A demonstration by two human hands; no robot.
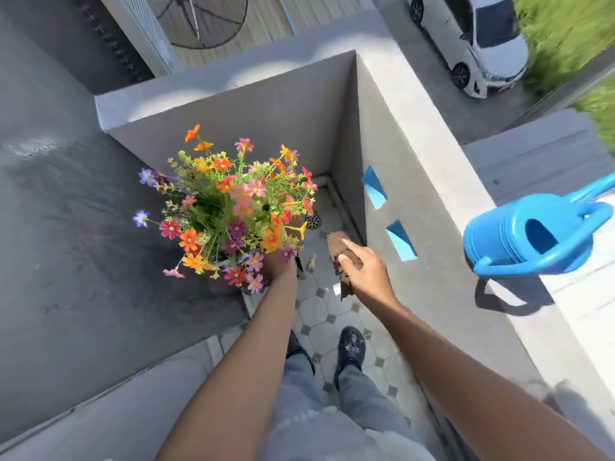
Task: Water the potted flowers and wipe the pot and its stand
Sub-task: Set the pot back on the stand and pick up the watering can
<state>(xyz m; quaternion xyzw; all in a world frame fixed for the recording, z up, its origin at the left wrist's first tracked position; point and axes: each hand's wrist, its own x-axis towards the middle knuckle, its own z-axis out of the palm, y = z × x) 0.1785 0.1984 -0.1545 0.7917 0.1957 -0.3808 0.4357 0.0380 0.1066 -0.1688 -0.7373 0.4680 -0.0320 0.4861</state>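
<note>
A bunch of mixed orange, pink, red and purple flowers [229, 207] fills the corner of a balcony and hides most of its pot and stand. My left hand [279, 266] reaches in under the blooms at their near right side; its fingers are hidden, so what it touches is unclear. My right hand [362, 271] is to the right of the flowers, closed on a brown cloth [342, 249] that hangs down below the hand. A blue watering can [532, 234] stands on top of the balcony wall at the right.
Grey parapet walls [416, 181] enclose the corner, with two small openings in the right one. The floor has pale octagonal tiles [319, 311] and a round drain [312, 221]. My feet in dark shoes [351, 347] stand on the tiles. A white car [479, 41] is parked below.
</note>
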